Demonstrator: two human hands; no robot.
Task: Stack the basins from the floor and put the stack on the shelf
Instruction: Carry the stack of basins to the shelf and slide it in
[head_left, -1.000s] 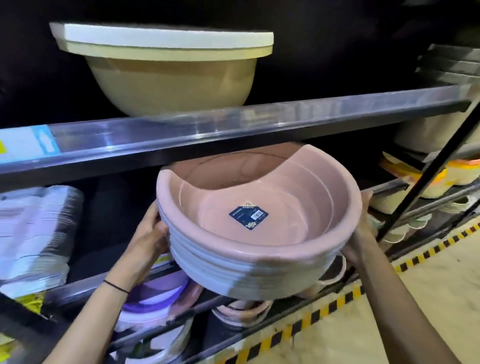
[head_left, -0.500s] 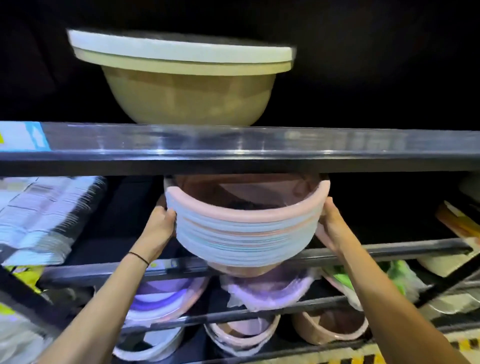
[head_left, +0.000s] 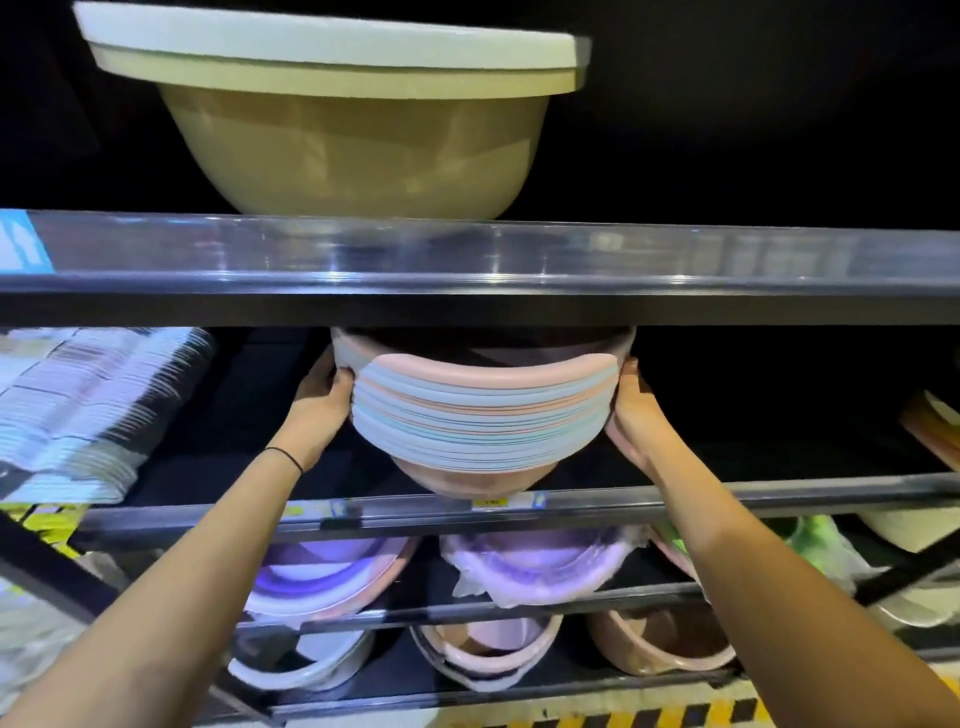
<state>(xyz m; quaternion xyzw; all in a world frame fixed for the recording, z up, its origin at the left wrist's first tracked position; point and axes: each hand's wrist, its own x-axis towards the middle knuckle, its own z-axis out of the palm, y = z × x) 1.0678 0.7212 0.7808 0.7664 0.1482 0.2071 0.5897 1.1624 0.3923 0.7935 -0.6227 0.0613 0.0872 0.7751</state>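
A thick stack of nested basins (head_left: 483, 415), pink on top with pale blue, white and orange rims below, sits in the middle shelf bay (head_left: 727, 496), its bottom low against the shelf's front rail. Its top edge is hidden behind the shelf board above (head_left: 467, 270). My left hand (head_left: 324, 402) grips the stack's left rim, a black band on that wrist. My right hand (head_left: 631, 415) presses the stack's right side, fingers spread along the rims.
A large beige basin with a white rim (head_left: 337, 114) stands on the upper shelf. Wrapped white stacks (head_left: 88, 410) fill the bay to the left. Purple and pink basins (head_left: 535, 566) crowd the lower shelves. Yellow-black floor tape (head_left: 649, 714) runs along the rack's base.
The stack has moved deeper into the middle shelf bay and levelled out. Both hands went forward with it, still on its sides. The view now faces the shelf squarely.
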